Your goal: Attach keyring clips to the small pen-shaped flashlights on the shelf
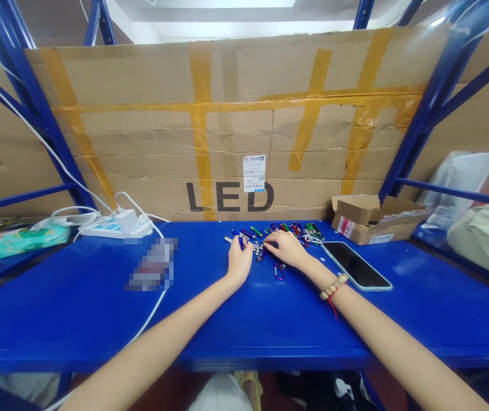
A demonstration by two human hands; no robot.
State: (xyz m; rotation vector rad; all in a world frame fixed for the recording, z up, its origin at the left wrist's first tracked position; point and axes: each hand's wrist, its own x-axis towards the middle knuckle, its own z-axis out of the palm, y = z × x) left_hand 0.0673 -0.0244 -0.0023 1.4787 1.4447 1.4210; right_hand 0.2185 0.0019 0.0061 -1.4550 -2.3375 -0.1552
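Note:
My left hand (239, 266) is closed around a small blue cylinder (241, 242), which shows between the thumb and the bent fingers. My right hand (288, 249) reaches over the loose pieces with its thumb and fingers slightly apart; the far fingertips are partly hidden. Between the two hands lie small silver metal parts (258, 249), too small to make out well. Behind them is a row of coloured metal tubes (298, 229) in red, green, blue and purple. A purple carabiner (279, 272) rests on the blue table in front of my right hand.
To the right lie a phone (358, 266) and an open small cardboard box (375, 220). On the left are a power strip (113, 225), a white cable (154, 308), a blurred-out item (152, 266) and a green packet (32, 240). A large cardboard sheet (150, 148) stands behind.

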